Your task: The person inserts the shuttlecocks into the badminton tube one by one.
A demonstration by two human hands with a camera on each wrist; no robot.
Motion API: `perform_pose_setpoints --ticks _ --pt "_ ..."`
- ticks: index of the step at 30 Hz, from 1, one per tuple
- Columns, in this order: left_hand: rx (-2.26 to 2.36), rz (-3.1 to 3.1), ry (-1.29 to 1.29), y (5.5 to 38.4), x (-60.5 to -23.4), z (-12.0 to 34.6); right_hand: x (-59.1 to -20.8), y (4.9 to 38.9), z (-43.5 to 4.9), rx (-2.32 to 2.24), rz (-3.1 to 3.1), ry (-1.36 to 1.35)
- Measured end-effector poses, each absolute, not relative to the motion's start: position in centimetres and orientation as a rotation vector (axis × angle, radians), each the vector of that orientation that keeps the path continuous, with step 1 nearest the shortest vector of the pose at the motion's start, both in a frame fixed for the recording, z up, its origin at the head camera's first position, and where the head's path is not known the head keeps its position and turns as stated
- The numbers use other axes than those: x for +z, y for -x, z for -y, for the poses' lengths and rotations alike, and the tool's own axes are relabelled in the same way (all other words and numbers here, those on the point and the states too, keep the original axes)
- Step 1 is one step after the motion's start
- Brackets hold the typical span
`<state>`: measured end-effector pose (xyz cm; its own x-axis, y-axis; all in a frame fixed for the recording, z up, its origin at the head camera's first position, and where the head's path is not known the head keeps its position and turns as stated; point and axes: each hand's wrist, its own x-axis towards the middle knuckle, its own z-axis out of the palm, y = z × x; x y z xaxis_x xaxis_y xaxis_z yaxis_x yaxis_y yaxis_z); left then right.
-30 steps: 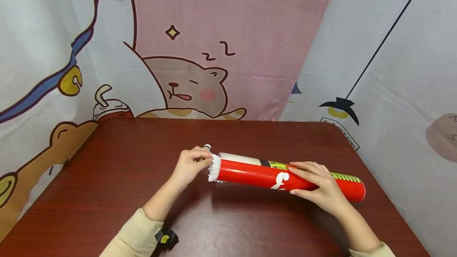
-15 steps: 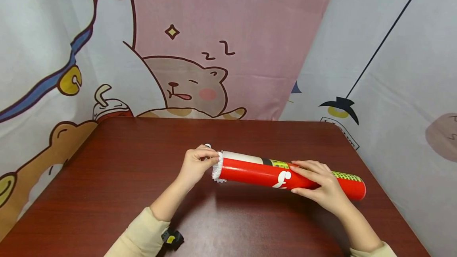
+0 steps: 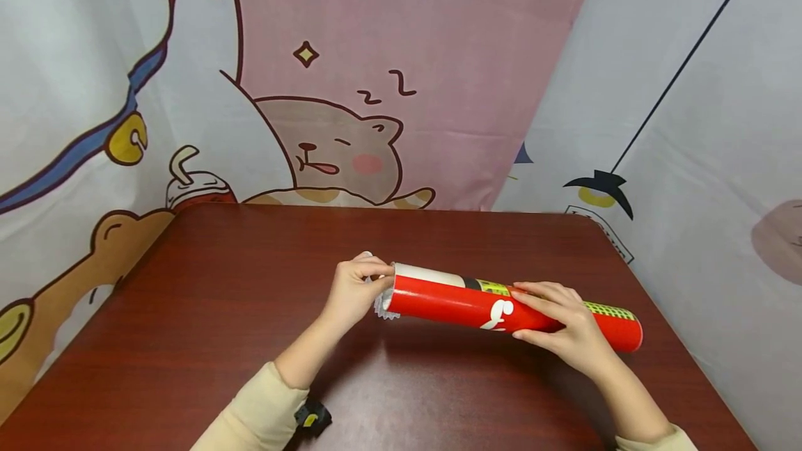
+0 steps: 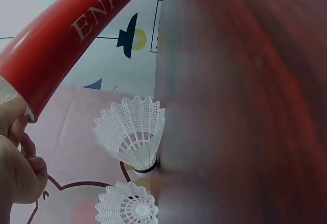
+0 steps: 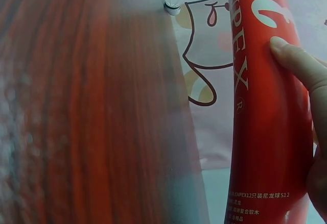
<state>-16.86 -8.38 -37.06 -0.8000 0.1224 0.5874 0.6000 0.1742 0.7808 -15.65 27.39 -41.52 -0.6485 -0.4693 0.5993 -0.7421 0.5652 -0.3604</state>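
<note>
My right hand (image 3: 560,326) grips a red shuttlecock tube (image 3: 445,301), holding it slantwise over the table with its mouth to the left. In the right wrist view the thumb lies along the tube's printed side. My left hand (image 3: 360,287) is at the mouth, thumb and fingertips pinching a white shuttlecock (image 4: 6,90) that sits almost wholly inside; only a pale bit of its skirt shows. In the left wrist view, two white netted shuttlecocks are beyond the tube's mouth: one shuttlecock (image 4: 134,132) rests cork down on the table, another shuttlecock (image 4: 127,206) beside it.
The dark red-brown wooden table (image 3: 238,284) spreads out under both hands. A printed cartoon curtain (image 3: 438,54) hangs behind it and along the sides. A black strapped device (image 3: 312,417) is at the left sleeve.
My left hand has moved right, pushing the shuttlecock into the tube's mouth; its white skirt, earlier sticking out, is now nearly hidden. The right hand keeps its grip on the tube.
</note>
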Motion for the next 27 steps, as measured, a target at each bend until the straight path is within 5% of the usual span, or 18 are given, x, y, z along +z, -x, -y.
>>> perform_pose_setpoints --ticks 14,27 --pt "-1.588 2.141 0.655 16.8 -36.4 8.7 -41.3 15.8 -27.3 0.871 2.253 -1.016" --pt "-1.260 1.999 0.916 19.2 -39.2 9.8 -41.2 15.8 -27.5 0.878 2.242 -1.008"
